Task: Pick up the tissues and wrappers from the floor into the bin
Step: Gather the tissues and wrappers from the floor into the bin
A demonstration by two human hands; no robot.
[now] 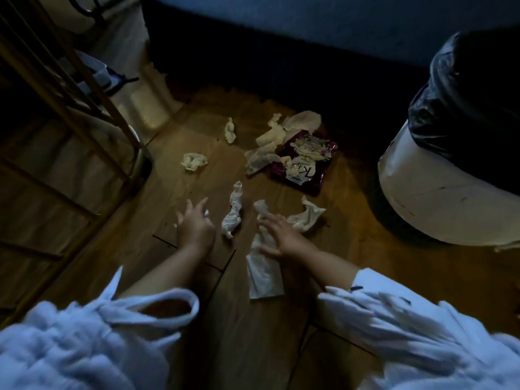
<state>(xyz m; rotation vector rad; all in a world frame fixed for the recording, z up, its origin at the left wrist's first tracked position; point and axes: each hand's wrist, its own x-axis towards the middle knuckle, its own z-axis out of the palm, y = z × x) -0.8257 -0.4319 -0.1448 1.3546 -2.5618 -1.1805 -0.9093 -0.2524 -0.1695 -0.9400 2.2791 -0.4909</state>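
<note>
Dim wood floor (351, 249): long tissue (263, 277) lies near-far, right hand (280, 235) spread on it; left hand (194, 223) grip unclear; bin (439, 198) right.

Crumpled white tissues (232, 218) scattered; maroon wrapper (305, 161) flat among them; black-lined white bin (422, 198) at right.

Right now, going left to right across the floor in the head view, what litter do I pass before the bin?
From the left: crumpled tissue ball → twisted tissue → purple snack wrapper → white bin with black liner. Pieces that overlap these are left out.
</note>
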